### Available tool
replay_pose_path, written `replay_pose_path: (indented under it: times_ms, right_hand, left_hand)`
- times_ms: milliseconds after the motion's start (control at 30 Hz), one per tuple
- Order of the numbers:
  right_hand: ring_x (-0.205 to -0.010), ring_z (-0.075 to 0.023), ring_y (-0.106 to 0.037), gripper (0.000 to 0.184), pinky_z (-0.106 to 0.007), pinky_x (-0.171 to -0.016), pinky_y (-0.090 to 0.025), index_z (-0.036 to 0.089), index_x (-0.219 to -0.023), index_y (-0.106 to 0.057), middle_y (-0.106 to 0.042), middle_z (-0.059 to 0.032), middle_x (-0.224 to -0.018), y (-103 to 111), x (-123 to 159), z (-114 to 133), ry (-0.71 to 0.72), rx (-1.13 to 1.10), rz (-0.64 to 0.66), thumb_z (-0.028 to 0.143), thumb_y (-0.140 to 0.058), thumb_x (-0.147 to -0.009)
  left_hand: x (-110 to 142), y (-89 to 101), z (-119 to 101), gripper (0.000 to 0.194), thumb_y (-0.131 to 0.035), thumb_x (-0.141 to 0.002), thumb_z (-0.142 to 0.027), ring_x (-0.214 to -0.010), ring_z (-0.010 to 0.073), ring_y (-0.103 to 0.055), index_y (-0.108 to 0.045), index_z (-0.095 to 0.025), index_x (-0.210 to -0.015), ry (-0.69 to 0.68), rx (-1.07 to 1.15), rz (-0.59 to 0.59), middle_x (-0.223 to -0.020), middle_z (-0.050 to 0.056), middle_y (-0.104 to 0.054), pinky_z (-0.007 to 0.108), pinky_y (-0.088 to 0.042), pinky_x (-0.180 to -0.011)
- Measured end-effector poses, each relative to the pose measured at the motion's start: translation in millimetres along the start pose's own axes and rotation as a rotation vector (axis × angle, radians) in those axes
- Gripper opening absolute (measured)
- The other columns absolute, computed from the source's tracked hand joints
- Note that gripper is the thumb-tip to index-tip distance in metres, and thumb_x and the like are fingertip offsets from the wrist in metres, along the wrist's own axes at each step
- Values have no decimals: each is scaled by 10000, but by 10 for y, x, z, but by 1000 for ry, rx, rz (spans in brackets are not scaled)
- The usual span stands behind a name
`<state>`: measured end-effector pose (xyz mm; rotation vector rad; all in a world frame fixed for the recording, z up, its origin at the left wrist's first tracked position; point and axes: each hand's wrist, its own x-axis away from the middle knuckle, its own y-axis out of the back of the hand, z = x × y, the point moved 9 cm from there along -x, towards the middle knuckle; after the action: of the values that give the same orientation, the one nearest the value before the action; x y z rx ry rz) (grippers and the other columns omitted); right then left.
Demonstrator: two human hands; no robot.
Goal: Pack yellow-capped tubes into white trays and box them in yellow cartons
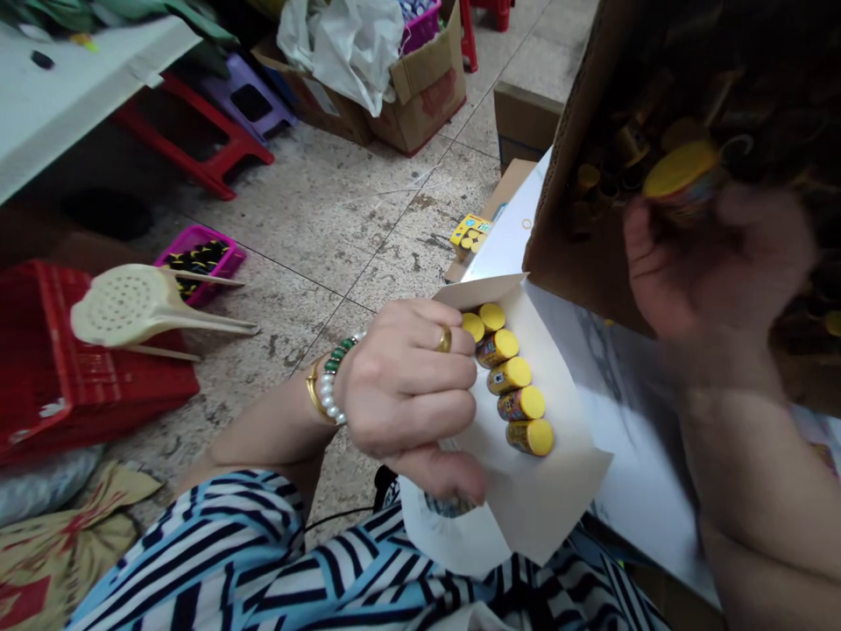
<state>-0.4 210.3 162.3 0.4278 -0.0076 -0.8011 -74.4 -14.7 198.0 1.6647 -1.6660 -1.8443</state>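
Head view, from the left: a red plastic crate (66, 368) lay on the tiled floor (328, 202), with a cream perforated plastic scoop (128, 305) resting across it and a pink tray (227, 256) of black-and-yellow pieces beyond. The left hand (407, 386), wearing a gold ring (444, 339) and a pearl bracelet (327, 386), was curled narrowly, pinching the edge of a cream paper sheet (558, 491). Just beside the fingers, six yellow-capped tubes (509, 375) lay in a row on that sheet. They looked light, stiff and apt to roll, so best taken around the body. The paper looked thin and floppy, safest held by its edge. Farther right, a tilted cardboard box (558, 237) stood above a white tabletop (631, 412), and the blurred right hand (719, 263) was closed around another yellow-capped tube (680, 171) in front of the box's dark inside.
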Motion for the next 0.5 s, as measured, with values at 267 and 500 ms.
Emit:
replay_pose_path:
  times_ms: [267, 500]
  right_hand:
    - [-961, -370, -662, 370, -500, -891, -509, 187, -1096, -734, -722, -162, -983, -106, -48, -611, -54, 1376, 388, 423, -573, -861]
    - [-1228, -437, -574, 382, -457, -869, -526, 111, -1252, -668, -586, -241, -1356, -424, 180, -235, 214, 1495, 378, 238, -454, -963]
  left_hand:
    - [43, 47, 11, 626, -654, -823, -690, -447, 124, -336, -370, -220, -523, -96, 18, -59, -474, -53, -299, 373, -223, -492]
    - [19, 40, -21, 637, -645, -833, -687, -449, 125, -330, -355, -218, -513, -49, 4, -11, -463, -49, -301, 379, -238, -497]
